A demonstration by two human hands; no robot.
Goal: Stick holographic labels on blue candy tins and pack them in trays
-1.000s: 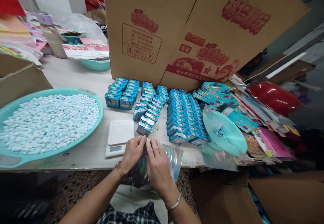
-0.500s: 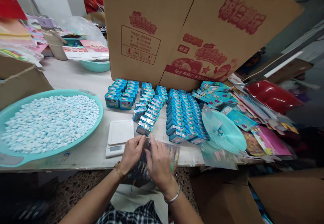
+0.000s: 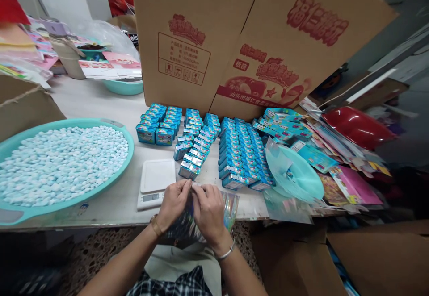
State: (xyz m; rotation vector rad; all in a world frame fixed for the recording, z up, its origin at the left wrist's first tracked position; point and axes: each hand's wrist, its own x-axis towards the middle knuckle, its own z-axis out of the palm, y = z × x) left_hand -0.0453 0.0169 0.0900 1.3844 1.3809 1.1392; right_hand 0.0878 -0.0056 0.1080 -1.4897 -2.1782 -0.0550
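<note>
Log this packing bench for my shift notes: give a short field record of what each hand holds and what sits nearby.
left hand: pinching the top edge of the shiny bag
right hand: gripping the same bag
scale: just beyond the hands, platform bare
basin: left, full of pale candies
blue tins: rows behind the scale
cartons: standing at the back

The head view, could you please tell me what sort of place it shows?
Probably a small sweets-packing workbench: a basin heaped with pale tablets, rows of blue tins, a small scale, and printed shipping cartons behind.
</note>
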